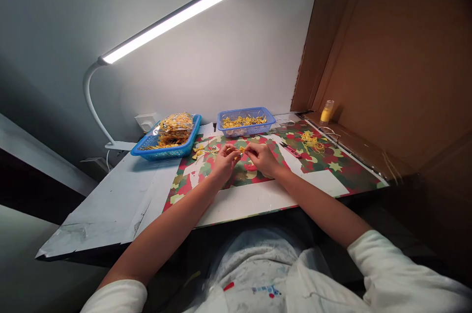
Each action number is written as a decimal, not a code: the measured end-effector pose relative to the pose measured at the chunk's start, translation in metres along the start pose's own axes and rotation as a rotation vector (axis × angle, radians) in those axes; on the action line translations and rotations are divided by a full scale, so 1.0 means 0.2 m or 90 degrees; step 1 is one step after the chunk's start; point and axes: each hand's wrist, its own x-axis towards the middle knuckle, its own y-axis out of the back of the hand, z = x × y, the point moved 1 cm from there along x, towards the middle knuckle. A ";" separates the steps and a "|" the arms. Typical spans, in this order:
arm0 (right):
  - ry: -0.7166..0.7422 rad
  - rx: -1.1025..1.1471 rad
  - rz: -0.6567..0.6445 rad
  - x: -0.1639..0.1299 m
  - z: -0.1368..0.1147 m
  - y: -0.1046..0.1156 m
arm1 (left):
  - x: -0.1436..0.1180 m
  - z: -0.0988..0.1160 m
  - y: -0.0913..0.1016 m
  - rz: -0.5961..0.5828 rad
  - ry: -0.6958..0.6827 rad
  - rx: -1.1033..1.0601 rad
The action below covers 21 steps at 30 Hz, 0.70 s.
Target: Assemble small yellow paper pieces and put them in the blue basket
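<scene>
Over the middle of the table, my left hand (pixel 225 159) and my right hand (pixel 262 158) meet with fingertips pinched. Between them is a small yellow bow-like piece (pixel 242 149), partly hidden by the fingers; a tiny shiny bit shows just below it. Both hands are closed on this piece. Just left of my left hand lie several similar yellow pieces (pixel 197 152) with thin strings. To the right of my right hand are pink-handled thread snips (pixel 291 150), and beyond them a loose tangle of yellow thread (pixel 311 142).
A blue basket (pixel 162 155) at the back left holds yellow-orange pieces and a clear bag. Another basket (pixel 246 130) behind my hands holds yellow pieces. A lit lamp (pixel 169 20) hangs above. Cardboard (pixel 391 57) stands on the right, beside a small yellow-filled bottle (pixel 326 112).
</scene>
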 end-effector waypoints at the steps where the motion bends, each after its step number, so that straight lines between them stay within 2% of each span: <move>1: 0.000 0.003 0.002 0.00 0.00 0.00 | 0.00 0.00 0.00 0.001 0.001 -0.006; 8: -0.004 0.011 0.028 0.00 0.01 -0.03 | 0.00 -0.02 -0.01 0.009 0.028 -0.048; 12: -0.027 0.007 0.042 0.00 0.00 -0.04 | 0.00 -0.03 -0.01 0.022 0.015 -0.043; 15: -0.061 0.023 0.047 0.00 -0.01 -0.05 | 0.00 -0.03 -0.01 0.019 -0.024 -0.003; 21: -0.112 0.089 0.038 -0.01 0.00 -0.06 | -0.02 -0.02 0.00 0.011 -0.165 0.111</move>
